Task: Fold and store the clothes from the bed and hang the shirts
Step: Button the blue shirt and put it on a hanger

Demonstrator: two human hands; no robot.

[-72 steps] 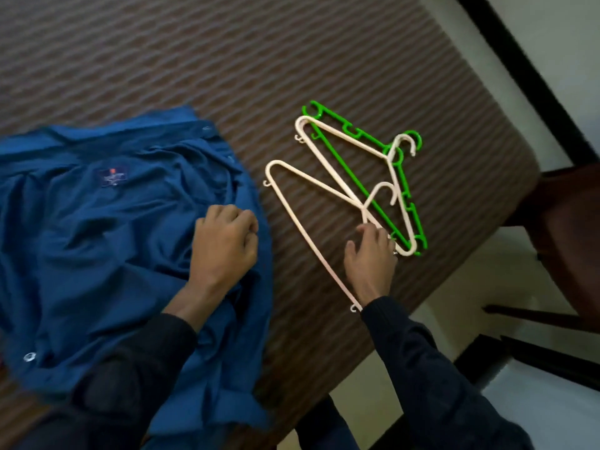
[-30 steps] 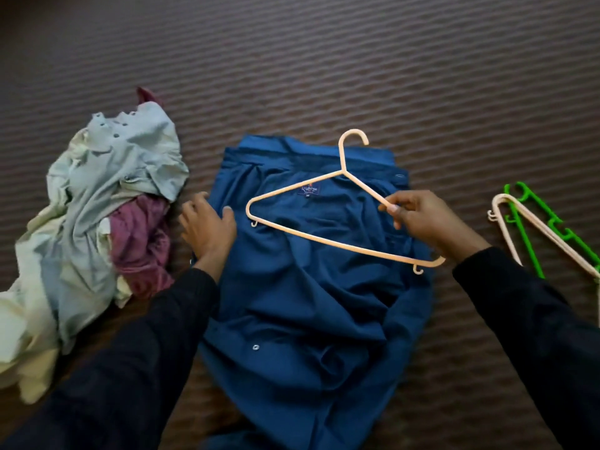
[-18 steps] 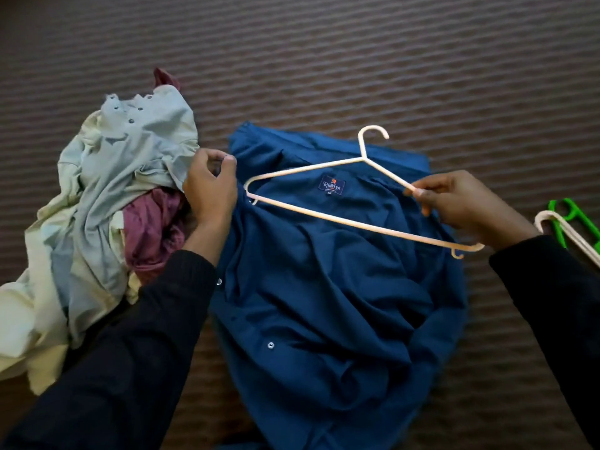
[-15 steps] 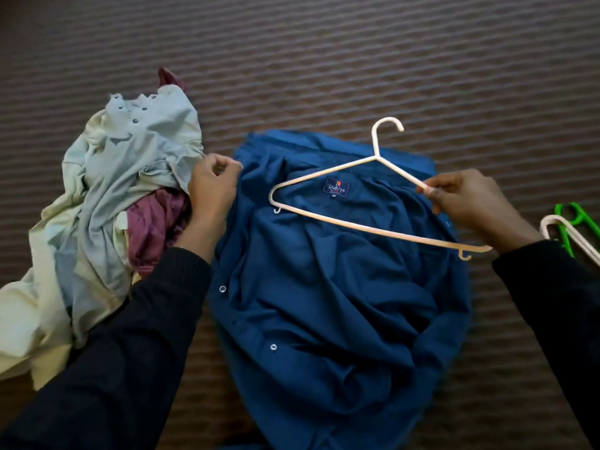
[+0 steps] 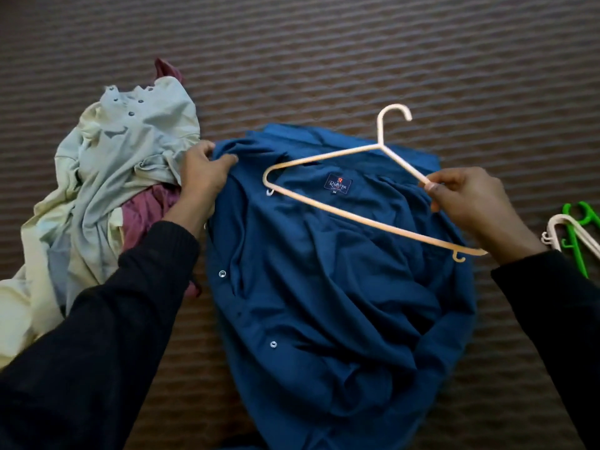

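On the bed [image 5: 422, 60] lies the blue shirt [image 5: 324, 287], collar far side. Left hand [image 5: 201, 180] pinches its L shoulder; right hand [image 5: 470, 203] grips the cream hanger [image 5: 324, 209] just above, long axis across the collar, free tip nearer L hand.

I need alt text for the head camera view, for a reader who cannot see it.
A person's right hand holds a cream plastic hanger over an open dark blue shirt on a brown striped bed cover, while the left hand grips the shirt's shoulder. Crumpled pale clothes lie left; more hangers right.
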